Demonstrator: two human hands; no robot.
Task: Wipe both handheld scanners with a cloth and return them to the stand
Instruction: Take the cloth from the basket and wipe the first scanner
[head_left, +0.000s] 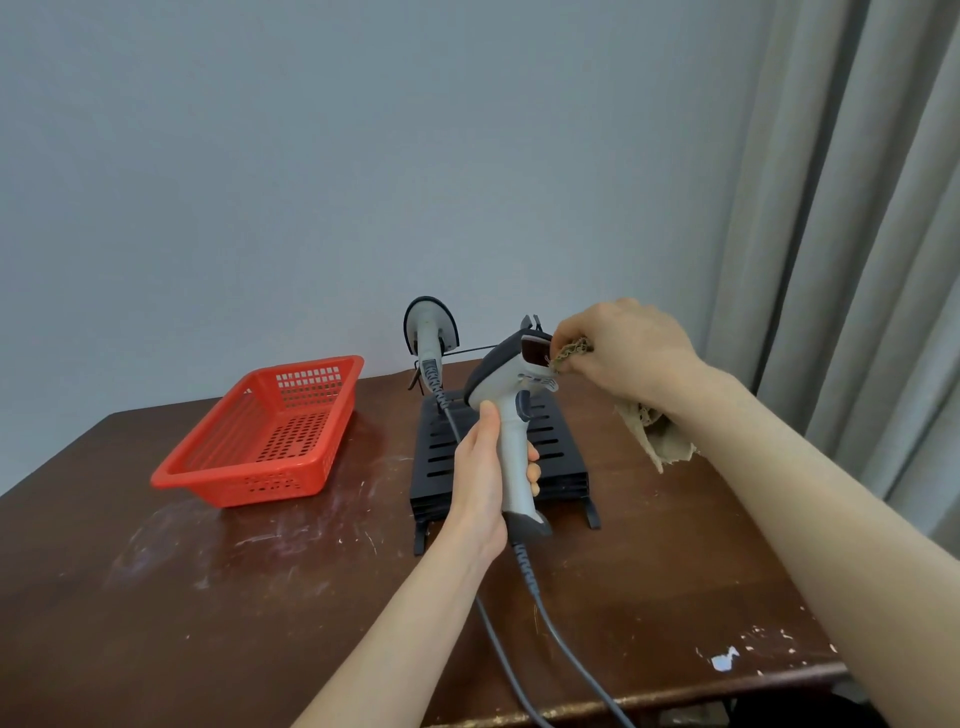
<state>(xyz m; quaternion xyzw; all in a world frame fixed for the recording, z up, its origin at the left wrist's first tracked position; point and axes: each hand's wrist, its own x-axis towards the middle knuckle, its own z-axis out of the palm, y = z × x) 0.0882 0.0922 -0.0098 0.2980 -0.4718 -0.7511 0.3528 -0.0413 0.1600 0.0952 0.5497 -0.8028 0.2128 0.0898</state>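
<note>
Above slotted black stand (501, 457): left hand (480, 483) grips scanner (511, 410); right hand (623, 348) pinches frayed cloth (649, 431).

- The table (156, 597) is dark brown wood, semi-glossy, scuffed with pale smears and chipped near its front edge.
- On the table, the basket (260, 441) is glossy red perforated plastic.
- Right of the basket, the stand (550, 447) looks matt black and slotted.
- Above the stand, the held scanner (511, 415) is smooth grey-white plastic.
- The cloth (649, 436) is coarse, frayed beige fabric.
</note>
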